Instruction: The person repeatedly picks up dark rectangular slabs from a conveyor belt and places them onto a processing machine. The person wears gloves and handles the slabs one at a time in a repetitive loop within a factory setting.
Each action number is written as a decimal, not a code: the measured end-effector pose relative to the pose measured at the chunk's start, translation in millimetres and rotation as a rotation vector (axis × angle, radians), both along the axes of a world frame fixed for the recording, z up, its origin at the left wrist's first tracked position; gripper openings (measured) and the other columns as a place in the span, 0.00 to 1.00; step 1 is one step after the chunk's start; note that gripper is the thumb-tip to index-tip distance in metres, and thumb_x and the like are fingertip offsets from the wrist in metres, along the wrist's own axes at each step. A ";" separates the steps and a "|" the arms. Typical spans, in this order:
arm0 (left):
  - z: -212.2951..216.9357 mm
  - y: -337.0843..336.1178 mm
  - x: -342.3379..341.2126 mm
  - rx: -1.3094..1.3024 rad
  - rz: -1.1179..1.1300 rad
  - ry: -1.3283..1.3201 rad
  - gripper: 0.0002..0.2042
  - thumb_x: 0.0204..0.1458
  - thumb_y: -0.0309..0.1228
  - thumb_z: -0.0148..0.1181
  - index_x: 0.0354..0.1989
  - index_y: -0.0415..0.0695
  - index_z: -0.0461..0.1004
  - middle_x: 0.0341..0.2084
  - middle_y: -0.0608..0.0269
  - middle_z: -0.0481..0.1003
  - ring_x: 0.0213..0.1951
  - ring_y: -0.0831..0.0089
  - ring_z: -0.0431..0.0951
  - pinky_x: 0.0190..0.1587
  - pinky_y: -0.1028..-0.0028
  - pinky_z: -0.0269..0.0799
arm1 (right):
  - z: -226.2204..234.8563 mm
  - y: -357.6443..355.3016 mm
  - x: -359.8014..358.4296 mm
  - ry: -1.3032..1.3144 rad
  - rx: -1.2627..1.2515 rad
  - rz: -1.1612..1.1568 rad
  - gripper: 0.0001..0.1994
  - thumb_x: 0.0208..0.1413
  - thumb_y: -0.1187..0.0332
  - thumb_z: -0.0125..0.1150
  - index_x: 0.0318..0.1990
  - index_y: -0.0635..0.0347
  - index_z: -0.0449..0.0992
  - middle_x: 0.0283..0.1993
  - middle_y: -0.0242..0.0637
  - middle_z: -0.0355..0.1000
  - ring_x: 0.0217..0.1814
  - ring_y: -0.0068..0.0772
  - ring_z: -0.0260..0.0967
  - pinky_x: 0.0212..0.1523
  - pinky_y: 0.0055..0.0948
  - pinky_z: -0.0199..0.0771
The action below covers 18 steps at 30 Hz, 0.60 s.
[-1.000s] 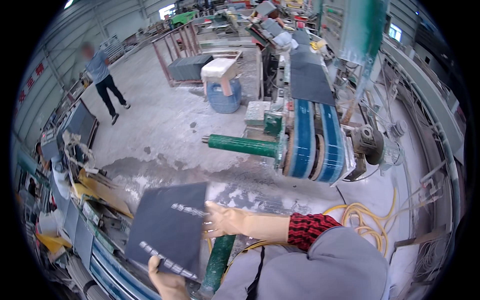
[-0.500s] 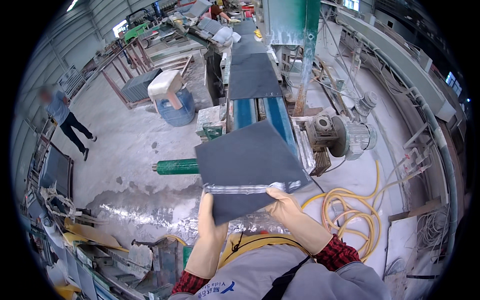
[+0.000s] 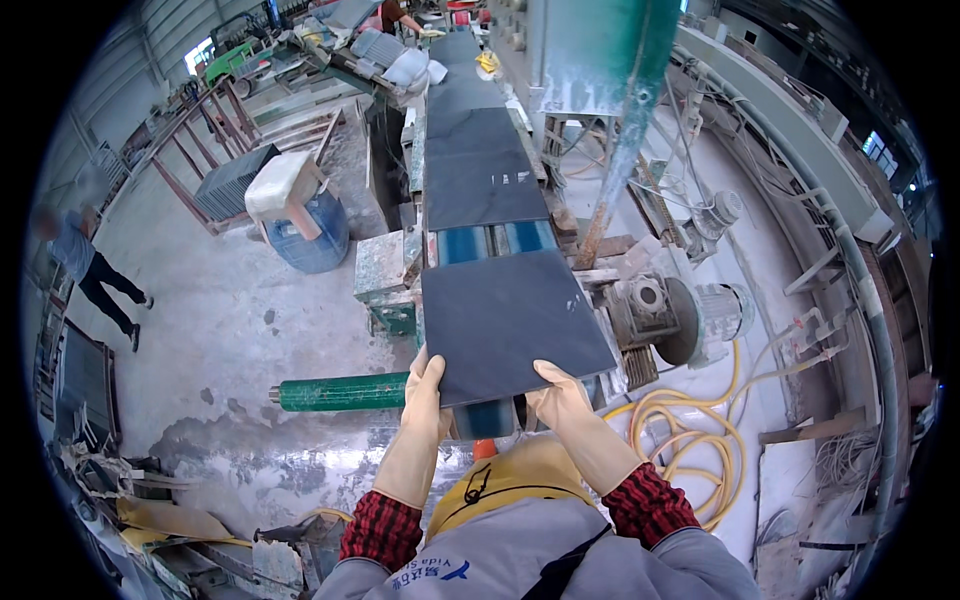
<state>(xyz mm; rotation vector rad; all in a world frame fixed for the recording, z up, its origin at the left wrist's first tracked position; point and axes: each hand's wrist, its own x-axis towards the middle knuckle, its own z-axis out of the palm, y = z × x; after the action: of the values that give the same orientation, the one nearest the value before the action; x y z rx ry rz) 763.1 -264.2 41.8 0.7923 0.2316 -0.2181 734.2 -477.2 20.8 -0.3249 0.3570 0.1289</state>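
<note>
A dark grey stone tile (image 3: 510,325) lies over the near end of the conveyor, in line with it and nearly level. My left hand (image 3: 424,395), in a cream rubber glove, grips its near left corner with the thumb on top. Along the near edge, farther right, my right hand (image 3: 562,405) holds it the same way in a matching glove; the fingers of both hands are hidden underneath. Blue belts (image 3: 470,246) show just beyond the tile. Past them, another dark tile (image 3: 485,175) rests on the conveyor, with more behind it.
At the left are a green roller (image 3: 340,392), a blue plastic drum (image 3: 318,235) and a standing person (image 3: 95,265). A motor (image 3: 715,320) and a coiled yellow hose (image 3: 670,440) lie to the right. Over the conveyor's right side rises a green machine housing (image 3: 600,60).
The held tile has turned from tilted and skewed to flat and squared with the conveyor, lowered onto its near end. The farther tile has moved nearer. My view has shifted to the right.
</note>
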 end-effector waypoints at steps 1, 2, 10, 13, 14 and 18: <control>-1.1 0.4 13.9 -0.022 -0.014 -0.021 0.24 0.62 0.26 0.48 0.67 0.40 0.57 0.60 0.58 0.66 0.59 0.68 0.69 0.61 0.67 0.67 | -2.7 0.3 12.2 0.020 -0.008 -0.014 0.09 0.56 0.81 0.55 0.45 0.69 0.72 0.50 0.45 0.73 0.53 0.42 0.73 0.55 0.37 0.77; -2.4 2.5 26.6 -0.025 -0.014 -0.007 0.24 0.62 0.26 0.48 0.67 0.40 0.56 0.60 0.58 0.66 0.59 0.68 0.69 0.61 0.67 0.67 | -5.6 2.8 24.8 0.041 -0.010 -0.025 0.09 0.56 0.81 0.55 0.45 0.69 0.72 0.50 0.46 0.73 0.53 0.42 0.73 0.55 0.37 0.77; -25.5 6.3 94.5 -0.041 -0.040 0.028 0.24 0.62 0.26 0.48 0.67 0.41 0.57 0.59 0.58 0.67 0.59 0.68 0.69 0.62 0.69 0.66 | -45.1 6.6 85.9 0.157 -0.059 -0.089 0.08 0.54 0.81 0.57 0.41 0.70 0.75 0.49 0.46 0.74 0.54 0.43 0.73 0.58 0.38 0.75; -28.8 8.0 111.7 -0.028 -0.050 0.018 0.24 0.61 0.25 0.48 0.67 0.42 0.58 0.58 0.58 0.68 0.58 0.69 0.69 0.61 0.69 0.66 | -41.9 12.8 98.5 0.156 -0.071 -0.110 0.08 0.53 0.81 0.57 0.41 0.70 0.75 0.49 0.47 0.74 0.55 0.44 0.72 0.59 0.39 0.74; -30.9 8.1 118.3 -0.030 -0.059 -0.001 0.24 0.61 0.25 0.48 0.67 0.42 0.58 0.58 0.59 0.68 0.58 0.69 0.70 0.60 0.69 0.66 | -38.4 14.2 103.7 0.146 -0.076 -0.114 0.08 0.53 0.82 0.57 0.41 0.69 0.75 0.50 0.47 0.74 0.55 0.44 0.72 0.60 0.39 0.74; -36.4 5.5 134.4 -0.036 -0.052 0.017 0.24 0.61 0.25 0.48 0.67 0.44 0.58 0.57 0.60 0.69 0.56 0.69 0.70 0.60 0.68 0.67 | -42.9 12.0 120.5 0.174 -0.066 -0.130 0.08 0.53 0.81 0.57 0.42 0.69 0.74 0.52 0.46 0.73 0.56 0.44 0.71 0.61 0.40 0.72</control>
<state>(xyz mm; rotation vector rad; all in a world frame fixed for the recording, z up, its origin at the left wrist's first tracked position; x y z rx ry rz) 897.5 -258.7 5.4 0.7613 0.2231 -0.2777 854.7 -465.2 -22.1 -0.3555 0.5547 0.0176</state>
